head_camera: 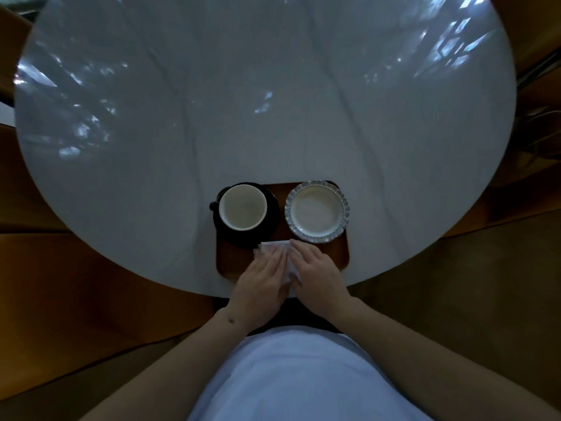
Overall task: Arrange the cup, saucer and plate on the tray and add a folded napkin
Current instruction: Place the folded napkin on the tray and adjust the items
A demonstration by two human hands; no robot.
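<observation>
Mostly hidden, the napkin [274, 245] under flat, straight fingers of left hand [263, 276] and right hand [315, 270].

**Round table, one tray**

A pale, glossy round table [273, 101] with faint grey veining, possibly marble, carries a brown wooden tray [230, 262] at its near edge; the rest of the top shows only window reflections

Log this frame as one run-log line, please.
stage: napkin placement | cup on saucer, plate on tray | left hand, right hand pressing napkin flat
</observation>
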